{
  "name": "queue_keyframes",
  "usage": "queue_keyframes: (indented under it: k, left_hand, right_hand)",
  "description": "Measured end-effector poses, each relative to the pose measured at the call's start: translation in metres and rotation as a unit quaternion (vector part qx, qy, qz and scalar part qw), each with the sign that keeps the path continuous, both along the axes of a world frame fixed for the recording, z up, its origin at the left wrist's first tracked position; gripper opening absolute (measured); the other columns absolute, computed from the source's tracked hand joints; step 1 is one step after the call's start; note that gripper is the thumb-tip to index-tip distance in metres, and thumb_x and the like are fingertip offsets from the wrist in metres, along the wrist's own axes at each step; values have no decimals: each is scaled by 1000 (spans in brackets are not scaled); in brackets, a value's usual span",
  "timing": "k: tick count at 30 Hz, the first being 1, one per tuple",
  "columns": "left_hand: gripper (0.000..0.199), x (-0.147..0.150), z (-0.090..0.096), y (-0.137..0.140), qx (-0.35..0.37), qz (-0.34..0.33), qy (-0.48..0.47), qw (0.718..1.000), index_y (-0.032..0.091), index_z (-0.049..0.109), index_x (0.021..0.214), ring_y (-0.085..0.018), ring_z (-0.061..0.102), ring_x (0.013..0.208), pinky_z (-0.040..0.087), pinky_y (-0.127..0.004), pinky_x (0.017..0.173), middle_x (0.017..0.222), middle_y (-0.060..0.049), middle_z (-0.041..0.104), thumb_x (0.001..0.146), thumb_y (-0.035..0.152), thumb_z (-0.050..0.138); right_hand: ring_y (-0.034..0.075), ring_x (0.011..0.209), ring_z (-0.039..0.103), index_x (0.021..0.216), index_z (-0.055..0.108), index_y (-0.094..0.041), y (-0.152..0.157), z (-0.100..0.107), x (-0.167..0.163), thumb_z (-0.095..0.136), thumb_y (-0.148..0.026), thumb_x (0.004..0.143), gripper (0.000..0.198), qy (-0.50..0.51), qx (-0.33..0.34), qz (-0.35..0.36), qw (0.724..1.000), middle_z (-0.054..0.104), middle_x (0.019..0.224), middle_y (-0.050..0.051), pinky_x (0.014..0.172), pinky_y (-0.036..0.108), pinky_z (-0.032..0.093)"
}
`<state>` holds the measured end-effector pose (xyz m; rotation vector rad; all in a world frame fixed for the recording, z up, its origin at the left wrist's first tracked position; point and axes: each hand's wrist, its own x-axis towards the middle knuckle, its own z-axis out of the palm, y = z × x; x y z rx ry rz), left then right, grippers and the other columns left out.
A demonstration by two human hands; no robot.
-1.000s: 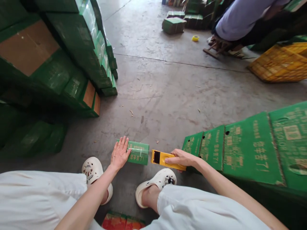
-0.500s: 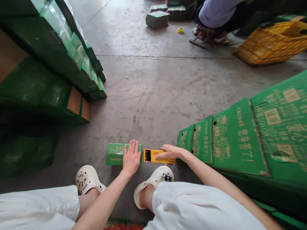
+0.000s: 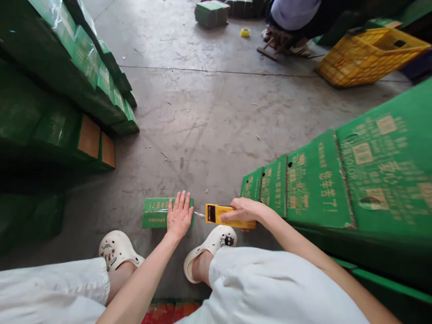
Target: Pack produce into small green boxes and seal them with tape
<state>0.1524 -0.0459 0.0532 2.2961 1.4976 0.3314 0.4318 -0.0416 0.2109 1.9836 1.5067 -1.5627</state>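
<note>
That box (image 3: 155, 213) on the floor (image 3: 216, 126) I'm watching runs nine-to-three, left hand (image 3: 180, 217) flat over its three o'clock end, so that's the nearer one. Right hand (image 3: 247, 210), apart from the left, grips the dispenser (image 3: 216, 212) off at three, tape strip (image 3: 200, 214) bridging the gap.

The left hand (image 3: 180, 216) is hiding the right part of the small green cardboard box with gold lettering (image 3: 155, 213); the box's finer print is showing too small to read. The right hand (image 3: 248, 209) is covering part of the yellow, oblong tape dispenser (image 3: 238, 223), and most of its fingers are curling out of sight underneath. Near, the loose white trousers (image 3: 270, 288) are partly hiding a red-and-green box (image 3: 162, 313), which the bottom edge is also cutting. Far right, the top edge is cropping a seated person in lilac (image 3: 295, 12). At left, the tall stack of green cardboard boxes (image 3: 84, 58) is running past the picture's edge, its lower part blurring into shadow.
</note>
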Motion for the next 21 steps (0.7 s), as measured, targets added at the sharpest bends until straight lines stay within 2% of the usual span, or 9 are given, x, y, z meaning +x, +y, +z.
queue_keyframes:
  k: [3,7,10,13,15,17,19,21]
  left_hand:
    - [64,-1,0,-1,2,1,-2,1000,29,24,167,-28,22,161,6,-59,131,171,-7,29,106,35,40]
    - [63,-1,1,-1,6,-3,6,1000,29,24,167,-28,23,160,6,-59,131,171,-7,29,106,35,40]
    - [63,3,2,-1,12,-6,42,999,27,24,167,-28,23,160,8,-60,130,171,-7,29,106,33,38]
    - [61,7,3,0,17,-3,81,997,25,26,167,-27,23,160,13,-59,130,171,-7,30,107,32,35]
    - [61,3,6,3,13,-15,90,996,23,27,167,-27,23,160,16,-56,129,172,-8,29,107,33,34]
    - [63,-11,11,10,-3,-55,85,995,22,26,167,-26,23,160,19,-52,129,173,-9,26,107,37,36]
    - [77,-36,18,21,-27,-114,84,990,24,21,168,-30,20,161,18,-54,128,174,-10,22,102,51,49]
    - [111,-62,25,33,-48,-157,105,981,29,19,169,-39,14,160,10,-64,126,175,-13,19,79,66,74]
  right_hand:
    - [26,58,67,64,70,-18,9,-14,-12,82,-66,66,50,-52,-54,36,997,64,51,8,52,31,47]
    - [26,63,73,73,76,-14,31,-42,-42,78,-65,72,52,-72,-94,69,991,72,61,10,59,30,53]
    - [29,86,78,93,81,-13,42,-60,-74,75,-57,79,47,-112,-64,94,987,80,83,15,74,31,57]
    - [33,113,73,114,79,-15,44,-70,-95,71,-49,85,45,-151,-18,95,984,79,114,20,87,34,56]
    - [34,119,71,119,78,-16,41,-70,-94,67,-47,88,45,-168,-5,102,980,76,122,21,90,36,56]
    - [36,119,71,120,78,-15,37,-65,-85,67,-47,88,47,-183,1,116,976,76,122,23,91,39,56]
    - [38,117,72,119,79,-15,36,-57,-74,70,-48,85,48,-192,9,131,973,77,118,23,91,41,56]
    - [38,112,74,114,81,-16,37,-49,-71,73,-51,82,49,-190,18,148,970,78,112,22,89,40,56]
